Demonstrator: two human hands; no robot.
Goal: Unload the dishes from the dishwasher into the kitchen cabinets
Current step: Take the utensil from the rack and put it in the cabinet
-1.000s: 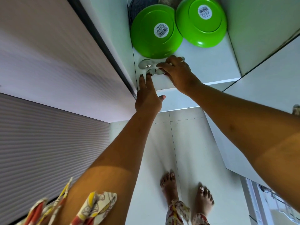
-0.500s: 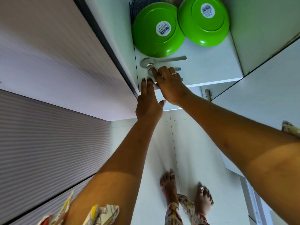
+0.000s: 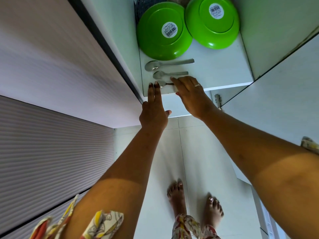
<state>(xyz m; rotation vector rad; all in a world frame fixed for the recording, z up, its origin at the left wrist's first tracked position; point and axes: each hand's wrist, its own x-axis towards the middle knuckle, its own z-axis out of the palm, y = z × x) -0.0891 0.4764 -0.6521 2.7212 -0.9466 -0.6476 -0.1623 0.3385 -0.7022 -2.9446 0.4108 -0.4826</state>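
Lying upside down at the back of the cabinet shelf (image 3: 221, 75) are two green plates (image 3: 164, 31). At its front edge the left hand (image 3: 153, 114) touches with straight fingers; the right hand (image 3: 191, 95) lies flat over the nearest spoon (image 3: 162, 83), one of three.

Bare arms w/ short sleeves (image 3: 103, 223) in cream fabric w/ yellow, red & grey floral print, same print on trouser legs (image 3: 188, 226) at near edge, thin silver ring (image 3: 197, 85) on right hand (image 3: 191, 97), bare feet (image 3: 177, 195) w/ pale-painted toenails.
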